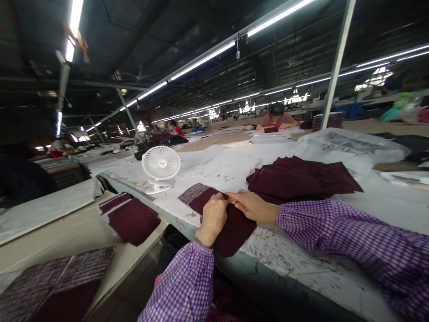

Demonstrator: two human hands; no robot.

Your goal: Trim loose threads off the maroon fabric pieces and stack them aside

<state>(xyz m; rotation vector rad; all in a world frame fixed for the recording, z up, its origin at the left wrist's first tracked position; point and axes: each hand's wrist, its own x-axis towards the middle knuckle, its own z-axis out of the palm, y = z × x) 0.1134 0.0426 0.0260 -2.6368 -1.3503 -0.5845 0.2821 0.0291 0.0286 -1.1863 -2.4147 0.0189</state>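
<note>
A maroon fabric piece (234, 235) with a grey patterned end lies on the white-topped table and hangs a little over its near edge. On it my left hand (214, 214) is closed, fingers bent down against the cloth. From the right, my right hand (251, 204) meets it, thumb and index finger pinched at the fabric close to my left fingertips. Whether anything small sits in that pinch is hidden. Behind my right hand rests a fanned pile of maroon fabric pieces (298, 179).
A white desk fan (161, 165) stands left of the fabric. Lower left, a cream surface (60, 219) carries a maroon stack (134, 221) and patterned fabric (56, 286). A clear plastic bag (351, 147) lies at right. Across the table a person (277, 117) works.
</note>
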